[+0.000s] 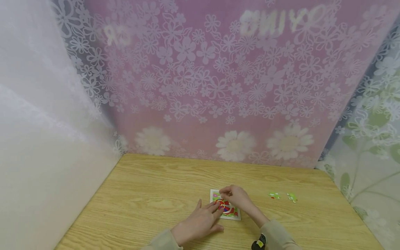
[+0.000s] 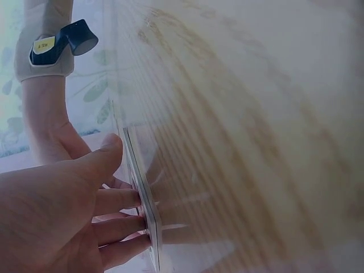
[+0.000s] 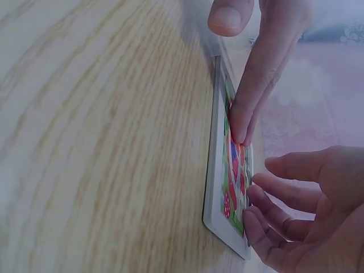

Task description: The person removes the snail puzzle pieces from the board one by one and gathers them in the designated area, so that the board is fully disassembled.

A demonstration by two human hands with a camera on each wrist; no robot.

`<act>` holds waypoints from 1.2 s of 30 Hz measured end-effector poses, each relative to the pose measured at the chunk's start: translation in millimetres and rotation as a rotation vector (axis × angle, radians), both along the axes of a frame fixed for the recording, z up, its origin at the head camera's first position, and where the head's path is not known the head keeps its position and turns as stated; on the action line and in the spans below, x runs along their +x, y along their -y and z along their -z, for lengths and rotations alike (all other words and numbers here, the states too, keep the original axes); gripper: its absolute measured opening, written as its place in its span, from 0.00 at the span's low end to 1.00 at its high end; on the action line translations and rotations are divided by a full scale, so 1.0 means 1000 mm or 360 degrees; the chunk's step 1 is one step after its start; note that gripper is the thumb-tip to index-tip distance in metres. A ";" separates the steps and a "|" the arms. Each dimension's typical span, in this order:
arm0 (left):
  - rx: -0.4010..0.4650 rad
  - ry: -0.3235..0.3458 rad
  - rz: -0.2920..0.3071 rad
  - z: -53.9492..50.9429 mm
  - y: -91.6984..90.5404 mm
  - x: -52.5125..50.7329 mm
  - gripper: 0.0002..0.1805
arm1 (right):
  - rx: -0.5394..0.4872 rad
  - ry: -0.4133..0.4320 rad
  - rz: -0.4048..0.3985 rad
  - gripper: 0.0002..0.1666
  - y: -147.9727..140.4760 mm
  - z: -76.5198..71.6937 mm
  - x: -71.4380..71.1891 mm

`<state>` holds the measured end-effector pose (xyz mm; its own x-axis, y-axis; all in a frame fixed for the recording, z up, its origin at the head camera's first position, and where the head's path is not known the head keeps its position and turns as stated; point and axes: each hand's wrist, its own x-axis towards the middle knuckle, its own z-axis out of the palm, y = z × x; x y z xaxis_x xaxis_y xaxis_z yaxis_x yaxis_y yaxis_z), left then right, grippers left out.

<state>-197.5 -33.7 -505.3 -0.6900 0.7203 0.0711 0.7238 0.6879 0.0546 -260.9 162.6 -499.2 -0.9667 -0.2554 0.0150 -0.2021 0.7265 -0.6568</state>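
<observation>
A small jigsaw puzzle board with a white frame and a red, blue and green picture lies on the table. From the near left, my left hand presses its extended fingertips onto the picture, as the right wrist view also shows. At the board's far right side is my right hand, its fingers bent loosely. In the right wrist view the fingertips of that hand touch the board's surface, with the thumb held apart and nothing visible between. My hands cover part of the picture.
Two loose green puzzle pieces, one beside the other, lie right of the board on the wooden table. A pink flowered curtain stands behind the table, and pale sheets hang at the sides.
</observation>
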 end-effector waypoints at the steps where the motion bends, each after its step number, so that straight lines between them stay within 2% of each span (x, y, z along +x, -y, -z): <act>1: -0.0001 0.0005 -0.0002 -0.001 0.000 0.000 0.36 | 0.0008 -0.0015 -0.0009 0.10 0.001 0.000 0.000; 14: 0.0000 -0.0007 0.0023 0.000 0.000 0.000 0.35 | 0.0164 -0.0106 0.0017 0.10 0.013 0.000 -0.004; 22: -0.0023 0.0017 -0.0006 -0.001 0.000 0.001 0.36 | 0.0121 -0.0073 0.0042 0.12 0.016 0.000 -0.008; 30: -0.0016 0.0016 -0.0012 0.000 0.000 0.000 0.36 | -0.0148 -0.0062 -0.0053 0.09 0.010 0.002 -0.012; 36: -0.0015 0.0014 -0.0016 0.000 -0.001 0.001 0.36 | -0.0384 0.0067 -0.0147 0.08 -0.001 0.002 -0.018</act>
<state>-196.9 -33.0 -505.1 -0.6980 0.7138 0.0580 0.7161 0.6958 0.0546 -279.2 163.3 -501.6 -0.9404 -0.3368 0.0465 -0.2293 0.5274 -0.8181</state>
